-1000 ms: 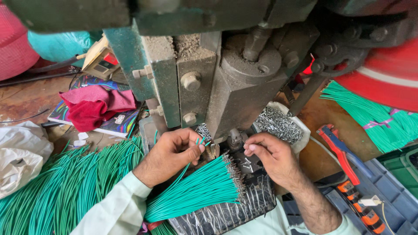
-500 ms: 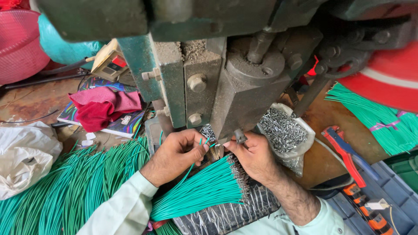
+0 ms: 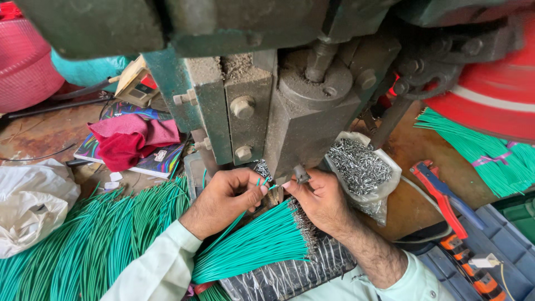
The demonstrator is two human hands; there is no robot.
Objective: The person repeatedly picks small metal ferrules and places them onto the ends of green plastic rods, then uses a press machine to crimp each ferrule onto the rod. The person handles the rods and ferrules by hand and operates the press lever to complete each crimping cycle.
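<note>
Green wire point(image 3: 261, 183) pinched in my left hand point(image 3: 225, 200); my right hand point(image 3: 317, 198) has closed in, fingertips pinched under the press point(image 3: 304, 134), feeding it.

Both hands are bare, the left hand point(image 3: 225, 195) and the right hand point(image 3: 319, 198) alike, with no gloves or rings showing. Pale mint-green shirt sleeves point(image 3: 159, 267) cover the arms; the right one is pushed up, leaving a hairy forearm uncovered.

I'm in a small workshop: a heavy, grimy metal press point(image 3: 290, 106) fills the upper middle of the frame, green cut wires point(image 3: 83, 245) pile at lower left, and a bag of metal terminals point(image 3: 359, 167) sits right of centre.
</note>
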